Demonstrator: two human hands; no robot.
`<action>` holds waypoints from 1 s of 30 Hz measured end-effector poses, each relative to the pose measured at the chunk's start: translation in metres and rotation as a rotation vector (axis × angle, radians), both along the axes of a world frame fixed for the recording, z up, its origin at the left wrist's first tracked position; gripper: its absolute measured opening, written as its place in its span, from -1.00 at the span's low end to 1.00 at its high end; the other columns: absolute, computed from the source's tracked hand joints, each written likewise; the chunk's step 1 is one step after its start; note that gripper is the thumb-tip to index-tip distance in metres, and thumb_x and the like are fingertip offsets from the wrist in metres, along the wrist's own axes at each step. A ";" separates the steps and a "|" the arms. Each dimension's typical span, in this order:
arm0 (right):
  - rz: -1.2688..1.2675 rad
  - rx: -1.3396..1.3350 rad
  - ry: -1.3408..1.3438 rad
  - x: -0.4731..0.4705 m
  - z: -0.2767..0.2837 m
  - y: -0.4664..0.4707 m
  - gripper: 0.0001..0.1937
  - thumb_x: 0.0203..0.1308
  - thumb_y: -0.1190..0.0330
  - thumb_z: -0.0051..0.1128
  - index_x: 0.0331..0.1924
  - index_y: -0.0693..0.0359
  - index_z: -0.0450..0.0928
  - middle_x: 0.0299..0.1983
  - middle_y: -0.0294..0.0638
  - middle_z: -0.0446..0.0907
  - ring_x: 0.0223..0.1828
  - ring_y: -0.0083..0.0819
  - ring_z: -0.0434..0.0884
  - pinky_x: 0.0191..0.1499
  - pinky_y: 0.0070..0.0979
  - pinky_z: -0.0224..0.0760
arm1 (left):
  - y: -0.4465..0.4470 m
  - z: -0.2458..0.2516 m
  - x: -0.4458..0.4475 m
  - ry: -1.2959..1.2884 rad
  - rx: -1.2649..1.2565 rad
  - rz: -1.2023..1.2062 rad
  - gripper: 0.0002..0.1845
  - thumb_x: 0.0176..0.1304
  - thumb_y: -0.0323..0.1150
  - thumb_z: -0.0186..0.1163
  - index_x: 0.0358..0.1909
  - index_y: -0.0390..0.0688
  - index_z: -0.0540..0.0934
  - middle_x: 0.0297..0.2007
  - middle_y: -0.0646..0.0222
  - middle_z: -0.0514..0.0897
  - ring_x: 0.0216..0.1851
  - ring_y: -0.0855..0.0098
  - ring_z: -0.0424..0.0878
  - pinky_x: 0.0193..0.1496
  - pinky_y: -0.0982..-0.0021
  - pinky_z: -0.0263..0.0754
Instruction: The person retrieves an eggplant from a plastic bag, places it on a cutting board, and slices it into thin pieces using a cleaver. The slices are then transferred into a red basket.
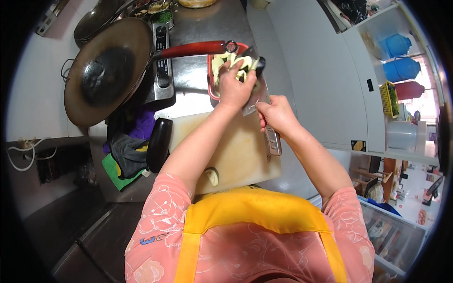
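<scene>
My right hand grips a cleaver near the top of its metal handle, the blade reaching up over the right side of a red plastic basket. My left hand rests with spread fingers on cut eggplant pieces at the basket and against the blade; whether it grips any cannot be told. Below lies a pale cutting board, with one eggplant slice near its lower edge. A dark whole or part eggplant lies along the board's left side.
A large wok sits at the left on a cooker, its red handle reaching over the basket. Cloths lie left of the eggplant. Small food containers stand at the back. The steel counter ends at the right beside white cabinets.
</scene>
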State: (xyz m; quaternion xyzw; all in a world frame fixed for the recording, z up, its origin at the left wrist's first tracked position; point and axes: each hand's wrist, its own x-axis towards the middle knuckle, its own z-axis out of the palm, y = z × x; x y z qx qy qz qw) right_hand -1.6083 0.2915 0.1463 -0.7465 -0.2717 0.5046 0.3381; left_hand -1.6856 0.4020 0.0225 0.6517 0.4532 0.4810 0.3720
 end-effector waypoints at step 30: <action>-0.110 0.026 0.153 0.012 -0.073 -0.210 -0.76 0.40 0.38 0.11 -0.44 0.27 0.47 -0.63 -0.32 0.48 -0.68 -0.58 0.46 -0.60 -0.51 0.39 | -0.147 -0.012 -0.200 0.889 -0.069 -0.828 -0.79 0.26 -0.34 0.14 -0.11 -0.19 0.49 -0.18 0.10 0.61 -0.11 0.01 0.63 -0.18 0.02 0.54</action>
